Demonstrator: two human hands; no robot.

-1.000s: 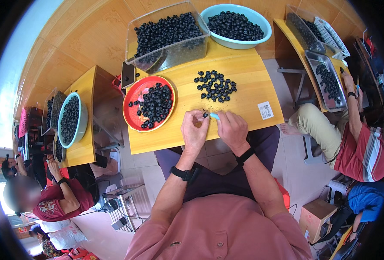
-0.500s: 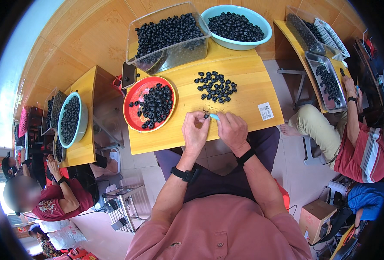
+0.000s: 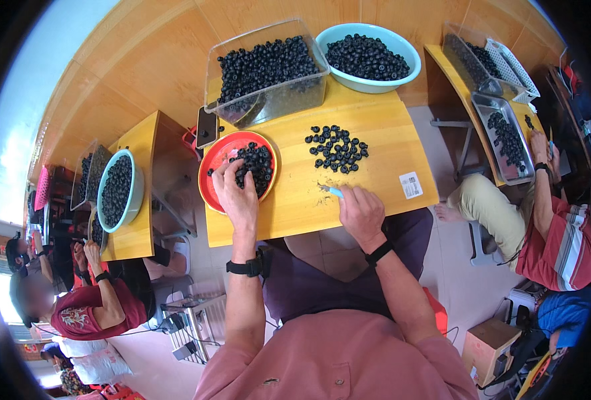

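My left hand (image 3: 237, 195) reaches over a red round tray (image 3: 210, 188) with a yellow rim. Its thumb and fingers are apart at the heap of small round black pieces (image 3: 259, 160), each with a ring-like hole; the fingertips partly cover some of them. My right hand (image 3: 362, 215) grips a small knife (image 3: 336, 192) with a light blue handle. Its short blade points left, just above the wooden table (image 3: 289, 217), where dark crumbs lie. A loose group of the same black pieces (image 3: 337, 149) is spread on the table beyond the knife.
At the back stand a clear plastic bin (image 3: 275, 105) and a light blue basin (image 3: 369, 84), both full of black pieces. A dark phone-like slab (image 3: 207, 127) lies by the tray. A white label (image 3: 411, 185) is at right. Co-workers sit at tables on both sides.
My left hand has moved from beside the blade to the red tray, away from the piece it held. My right hand stays near its place with the knife. The view has shifted slightly.
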